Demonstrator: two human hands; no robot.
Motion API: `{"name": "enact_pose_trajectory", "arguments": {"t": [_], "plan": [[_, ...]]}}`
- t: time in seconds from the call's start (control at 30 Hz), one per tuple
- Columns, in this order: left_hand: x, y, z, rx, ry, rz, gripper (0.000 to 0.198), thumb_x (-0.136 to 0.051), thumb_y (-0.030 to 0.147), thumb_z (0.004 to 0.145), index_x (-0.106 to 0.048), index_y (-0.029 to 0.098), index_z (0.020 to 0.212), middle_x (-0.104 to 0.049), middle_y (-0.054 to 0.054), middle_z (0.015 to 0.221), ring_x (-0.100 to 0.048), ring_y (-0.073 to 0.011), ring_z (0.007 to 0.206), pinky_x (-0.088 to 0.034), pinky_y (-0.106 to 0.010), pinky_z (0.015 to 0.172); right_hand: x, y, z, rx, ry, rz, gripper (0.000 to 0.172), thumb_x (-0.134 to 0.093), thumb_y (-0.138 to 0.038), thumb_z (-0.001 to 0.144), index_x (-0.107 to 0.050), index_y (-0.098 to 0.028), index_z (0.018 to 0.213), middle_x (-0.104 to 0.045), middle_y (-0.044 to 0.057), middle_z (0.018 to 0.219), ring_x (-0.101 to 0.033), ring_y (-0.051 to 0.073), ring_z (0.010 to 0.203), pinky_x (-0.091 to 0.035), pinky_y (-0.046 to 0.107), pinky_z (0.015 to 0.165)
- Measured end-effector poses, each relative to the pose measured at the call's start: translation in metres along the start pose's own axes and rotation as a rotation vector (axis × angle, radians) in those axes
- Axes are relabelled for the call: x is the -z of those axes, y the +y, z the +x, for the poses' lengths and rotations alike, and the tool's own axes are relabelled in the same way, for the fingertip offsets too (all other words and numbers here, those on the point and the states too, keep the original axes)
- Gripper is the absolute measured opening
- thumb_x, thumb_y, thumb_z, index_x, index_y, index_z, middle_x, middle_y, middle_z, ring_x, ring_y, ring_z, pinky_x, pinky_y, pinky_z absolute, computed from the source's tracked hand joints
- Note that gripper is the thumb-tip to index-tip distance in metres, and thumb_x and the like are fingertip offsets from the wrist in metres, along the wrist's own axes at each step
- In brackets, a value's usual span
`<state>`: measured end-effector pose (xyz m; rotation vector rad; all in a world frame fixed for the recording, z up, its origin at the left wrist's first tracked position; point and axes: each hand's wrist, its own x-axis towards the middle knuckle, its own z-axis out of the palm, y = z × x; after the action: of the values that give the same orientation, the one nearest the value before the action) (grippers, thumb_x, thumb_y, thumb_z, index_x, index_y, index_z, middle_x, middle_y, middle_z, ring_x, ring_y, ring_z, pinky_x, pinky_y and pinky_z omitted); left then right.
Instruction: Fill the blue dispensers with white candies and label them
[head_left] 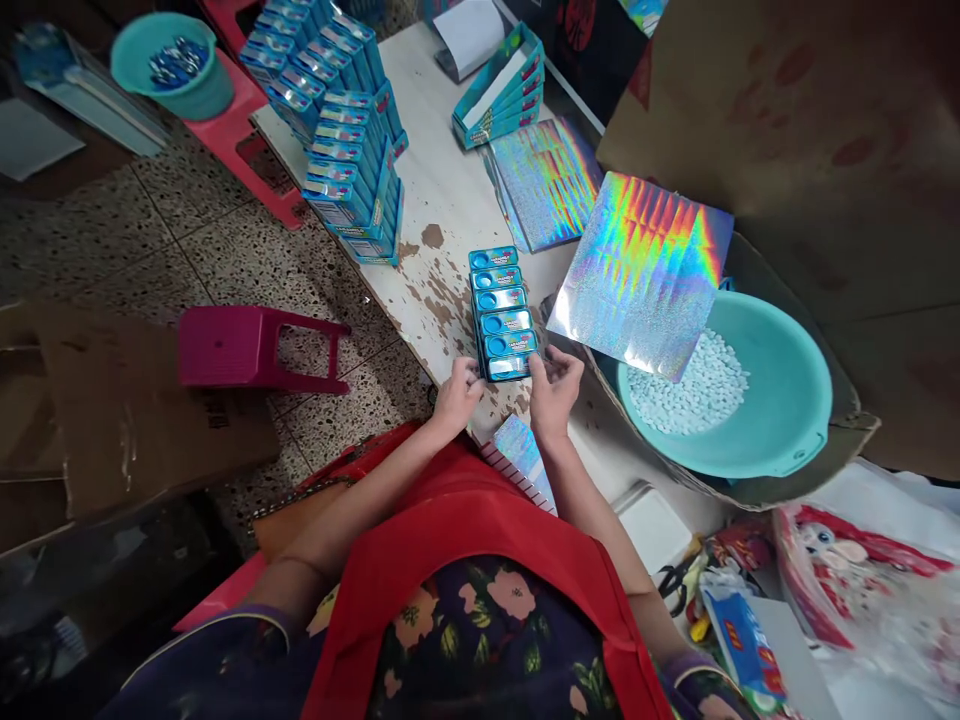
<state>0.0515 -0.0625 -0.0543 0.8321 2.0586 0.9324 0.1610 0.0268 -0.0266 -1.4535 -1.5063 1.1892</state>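
A column of several small blue tins (504, 322) lies on the worn white table (427, 60), labels facing up. My left hand (457, 397) is beside the column's near left corner, its fingers bent and close together. At the near right corner, my right hand (553, 388) has thumb and fingers curled at the end tin, touching its edge. Whether either hand grips the tins is too small to tell. Just below the column, between my forearms, lies a stack of shiny silvery cards (519, 452).
Stacked blue boxes (349, 170) fill the table's far left. Holographic sheets (645, 260) partly cover a teal basin (787, 400) of white pellets on the right. Blue trays (501, 85) stand at the back. A pink stool (225, 347) is left, on the floor.
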Motion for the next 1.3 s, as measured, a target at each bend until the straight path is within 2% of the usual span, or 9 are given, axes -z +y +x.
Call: {"name": "enact_pose_trajectory", "arguments": {"t": [0.13, 0.23, 0.37, 0.5, 0.6, 0.77, 0.97, 1.13, 1.3], "plan": [[-0.012, 0.001, -0.023, -0.244, 0.105, 0.289, 0.050, -0.035, 0.022, 0.090, -0.030, 0.013, 0.139, -0.048, -0.017, 0.135, -0.048, -0.0237, 0.121, -0.038, -0.038, 0.102, -0.003, -0.006, 0.012, 0.052, -0.056, -0.142, 0.036, -0.067, -0.046, 0.073, -0.050, -0.018, 0.089, -0.061, 0.002, 0.086, -0.057, 0.014, 0.076, -0.048, 0.030, 0.074], [-0.017, -0.011, -0.039, -0.288, 0.048, 0.503, 0.054, -0.033, 0.022, 0.092, -0.027, 0.011, 0.144, -0.030, -0.018, 0.150, -0.032, -0.0290, 0.136, -0.032, -0.043, 0.108, 0.009, 0.001, 0.017, 0.093, -0.115, -0.101, 0.030, -0.056, -0.046, 0.082, -0.053, -0.018, 0.093, -0.064, 0.004, 0.089, -0.059, 0.015, 0.080, -0.048, 0.030, 0.076], [-0.018, -0.044, -0.052, -0.368, -0.127, 0.554, 0.044, -0.032, 0.027, 0.094, -0.046, 0.016, 0.135, -0.048, -0.016, 0.137, -0.047, -0.0272, 0.123, -0.037, -0.041, 0.103, 0.059, 0.046, -0.002, 0.067, -0.128, -0.127, 0.036, -0.047, -0.045, 0.089, -0.052, -0.019, 0.113, -0.061, 0.010, 0.113, -0.059, 0.017, 0.097, -0.047, 0.032, 0.081], [-0.040, -0.048, -0.042, -0.560, -0.525, 0.489, 0.037, -0.033, 0.029, 0.095, -0.057, 0.020, 0.122, -0.061, -0.010, 0.119, -0.053, -0.0212, 0.109, -0.039, -0.035, 0.100, 0.107, 0.106, -0.038, -0.177, -0.315, -0.658, 0.035, -0.060, -0.051, 0.078, -0.062, -0.018, 0.091, -0.065, 0.011, 0.093, -0.058, 0.024, 0.089, -0.044, 0.038, 0.078], [-0.070, -0.030, -0.021, -0.614, -0.659, 0.552, 0.040, -0.042, 0.034, 0.092, -0.052, 0.019, 0.128, -0.057, -0.011, 0.126, -0.047, -0.0245, 0.116, -0.035, -0.039, 0.101, 0.118, 0.132, -0.054, -0.269, -0.491, -0.845, 0.031, -0.069, -0.047, 0.071, -0.063, -0.020, 0.083, -0.064, 0.006, 0.081, -0.057, 0.023, 0.084, -0.041, 0.037, 0.076], [-0.104, -0.009, 0.001, -0.556, -0.930, 0.722, 0.033, -0.048, 0.034, 0.089, -0.062, 0.024, 0.116, -0.061, -0.009, 0.119, -0.049, -0.0282, 0.115, -0.035, -0.042, 0.097, 0.117, 0.141, -0.060, -0.283, -0.575, -0.596, 0.025, -0.061, -0.043, 0.077, -0.062, -0.020, 0.084, -0.060, -0.001, 0.071, -0.055, 0.014, 0.066, -0.044, 0.028, 0.066], [-0.102, -0.014, 0.000, -0.446, -1.016, 0.766, 0.032, -0.043, 0.029, 0.088, -0.067, 0.019, 0.106, -0.064, -0.011, 0.111, -0.057, -0.0257, 0.104, -0.040, -0.035, 0.089, 0.123, 0.145, -0.069, -0.199, -0.512, -0.720, 0.029, -0.066, -0.042, 0.075, -0.065, -0.019, 0.092, -0.061, 0.008, 0.095, -0.056, 0.020, 0.086, -0.044, 0.033, 0.075], [-0.097, -0.015, -0.001, -0.482, -0.962, 0.726, 0.039, -0.048, 0.028, 0.086, -0.059, 0.020, 0.122, -0.059, -0.011, 0.119, -0.052, -0.0241, 0.111, -0.038, -0.032, 0.092, 0.126, 0.149, -0.072, -0.286, -0.619, -0.677, 0.022, -0.068, -0.037, 0.073, -0.066, -0.019, 0.087, -0.060, 0.001, 0.075, -0.054, 0.015, 0.069, -0.040, 0.028, 0.065], [-0.092, -0.010, 0.001, -0.483, -0.944, 0.696, 0.029, -0.048, 0.036, 0.086, -0.070, 0.024, 0.100, -0.066, -0.006, 0.108, -0.053, -0.0253, 0.108, -0.036, -0.034, 0.089, 0.132, 0.143, -0.067, -0.246, -0.583, -0.601, 0.018, -0.060, -0.035, 0.080, -0.066, -0.019, 0.077, -0.058, 0.000, 0.076, -0.053, 0.013, 0.067, -0.042, 0.025, 0.066]]}}
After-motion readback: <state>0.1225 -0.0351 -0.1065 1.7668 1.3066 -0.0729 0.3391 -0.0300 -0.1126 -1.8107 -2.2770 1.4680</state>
